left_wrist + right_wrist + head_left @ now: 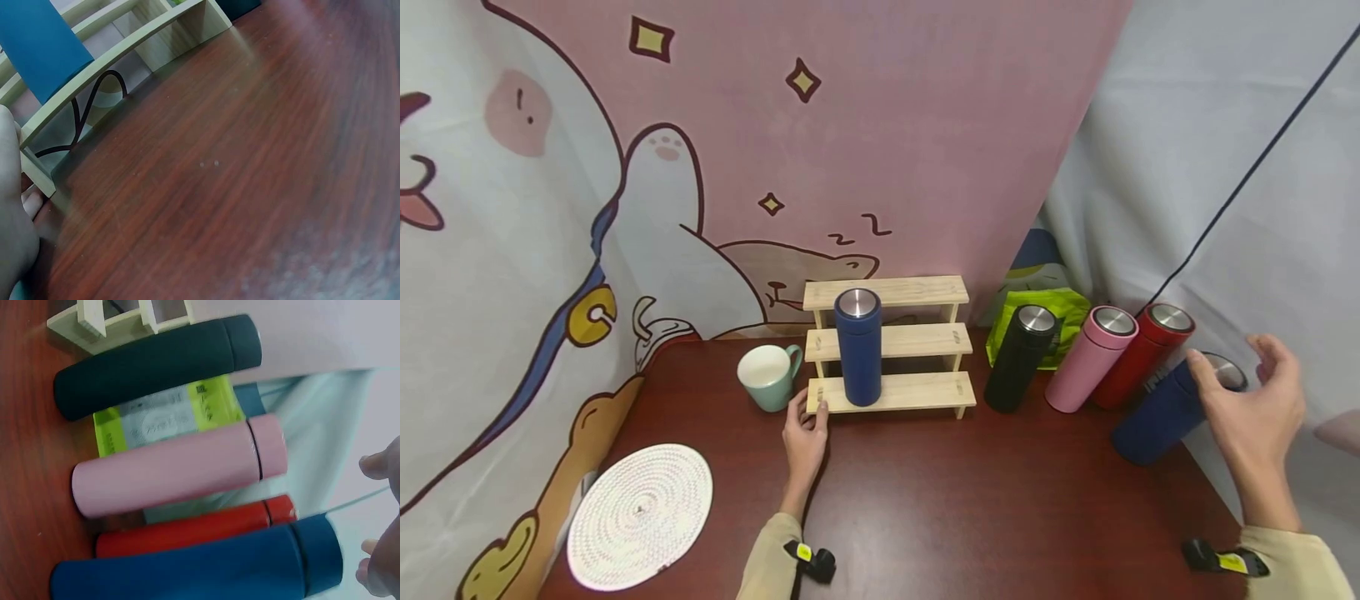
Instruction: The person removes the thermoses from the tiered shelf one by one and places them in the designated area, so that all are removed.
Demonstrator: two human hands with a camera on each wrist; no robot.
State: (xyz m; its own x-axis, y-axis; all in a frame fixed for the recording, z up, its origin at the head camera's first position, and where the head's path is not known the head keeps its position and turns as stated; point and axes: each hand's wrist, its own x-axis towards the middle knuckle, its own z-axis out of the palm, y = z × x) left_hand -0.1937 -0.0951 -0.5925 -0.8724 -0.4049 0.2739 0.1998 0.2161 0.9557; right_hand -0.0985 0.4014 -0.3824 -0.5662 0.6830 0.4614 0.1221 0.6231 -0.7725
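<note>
The table [940, 483] under my arms was a dark red-brown wood grain, streaked and glossy, with a pale sheen near me. Pink cloth [940, 150] printed with cartoon animals and small yellow stars hung behind it, and greyish-white cloth [1225, 125], crossed by a slanting dark line, made the right-hand wall.

Against the back stood a three-tiered wooden rack [921, 392]. My left hand [805, 437] gripped the left end of its lowest tier, thumb at the front edge and fingers curled round the side. A blue bottle [860, 358] with a steel-topped lid stood upright on that tier, left of its middle. Just beside the rack's left was a mint-green mug [767, 379], and nearer me a round woven mat [640, 517] lay at the table's left.

My right hand [1258, 408] held nothing; thumb and fingers were spread by the lid of a second blue bottle [1161, 417], just clear of it. Next to that bottle, on the table, stood red [1150, 346], pink [1086, 367] and black bottles [1015, 367], with a bright green packet [1060, 302] behind.
</note>
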